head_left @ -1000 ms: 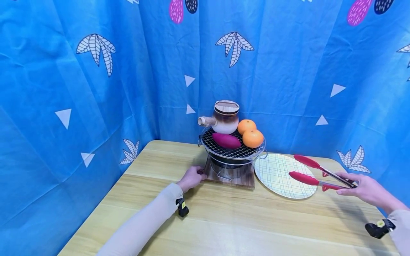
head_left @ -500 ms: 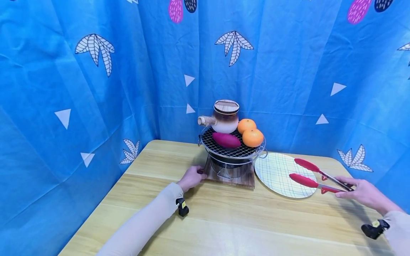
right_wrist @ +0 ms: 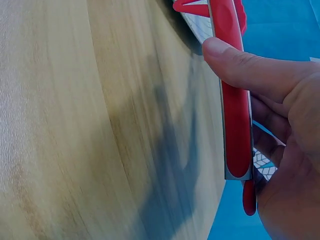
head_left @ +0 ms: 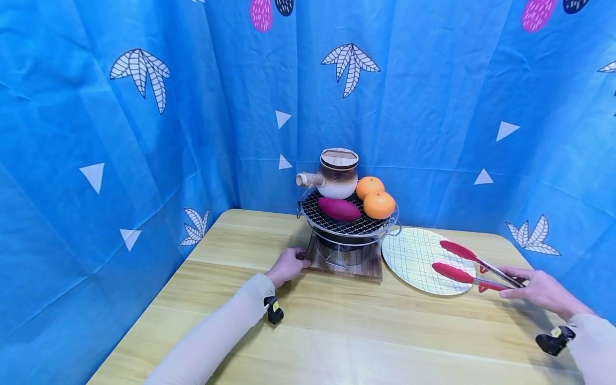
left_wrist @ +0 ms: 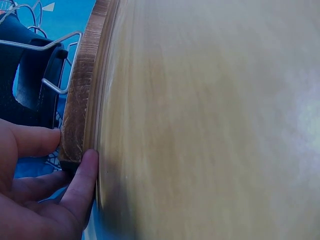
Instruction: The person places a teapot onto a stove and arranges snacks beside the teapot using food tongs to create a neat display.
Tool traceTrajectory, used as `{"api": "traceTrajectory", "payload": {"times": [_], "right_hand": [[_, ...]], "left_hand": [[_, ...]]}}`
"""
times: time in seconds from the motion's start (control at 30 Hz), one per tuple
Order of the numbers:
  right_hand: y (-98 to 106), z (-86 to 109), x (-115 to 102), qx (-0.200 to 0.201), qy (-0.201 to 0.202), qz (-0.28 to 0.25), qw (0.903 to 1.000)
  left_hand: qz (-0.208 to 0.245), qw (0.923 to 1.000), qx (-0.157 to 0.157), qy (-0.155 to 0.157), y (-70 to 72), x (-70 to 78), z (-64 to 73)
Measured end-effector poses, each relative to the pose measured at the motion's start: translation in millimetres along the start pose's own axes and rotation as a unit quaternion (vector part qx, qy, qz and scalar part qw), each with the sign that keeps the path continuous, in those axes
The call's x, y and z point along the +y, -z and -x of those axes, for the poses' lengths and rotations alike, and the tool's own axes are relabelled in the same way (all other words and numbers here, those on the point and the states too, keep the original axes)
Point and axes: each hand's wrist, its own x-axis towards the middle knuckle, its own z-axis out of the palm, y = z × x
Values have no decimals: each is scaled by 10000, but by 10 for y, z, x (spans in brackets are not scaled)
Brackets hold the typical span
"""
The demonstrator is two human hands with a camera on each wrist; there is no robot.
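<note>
My right hand (head_left: 544,291) holds red-tipped metal tongs (head_left: 454,272) by the handles, with the jaws spread apart over the round checked plate (head_left: 409,254). In the right wrist view the thumb presses along the red grip of the tongs (right_wrist: 236,132). Over on the left, my left hand (head_left: 287,266) pinches the near left corner of a dark wooden base (head_left: 366,270), thumb on one face and a finger along its edge in the left wrist view. On that base stands a small round grill (head_left: 346,230) carrying a purple sweet potato (head_left: 339,209), two oranges (head_left: 379,205) and a lidded clay pot (head_left: 338,179).
The pot's side handle (head_left: 308,180) points left past the grill's rim. A light wooden table (head_left: 313,337) lies under everything, with its front part nearest me. Blue patterned cloth (head_left: 423,107) hangs close behind and along the left side.
My right hand and the tongs have moved slightly left and toward me, the jaws still apart. The left hand stays at the base, and the food and pot have not moved.
</note>
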Motion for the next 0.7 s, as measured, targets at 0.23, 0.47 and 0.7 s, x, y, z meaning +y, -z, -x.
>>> {"api": "traceTrajectory", "payload": {"times": [0.23, 0.47, 0.7], "right_hand": [[-31, -10, 19, -22, 30, 31, 10000], [-72, -36, 38, -102, -3, -110, 9999], [-100, -79, 65, -63, 66, 170, 9998]], "left_hand": [[-2, 10000, -13, 3, -2, -9, -11], [-44, 10000, -45, 11, -3, -8, -16], [-189, 9997, 64, -168, 0, 9, -3]]}}
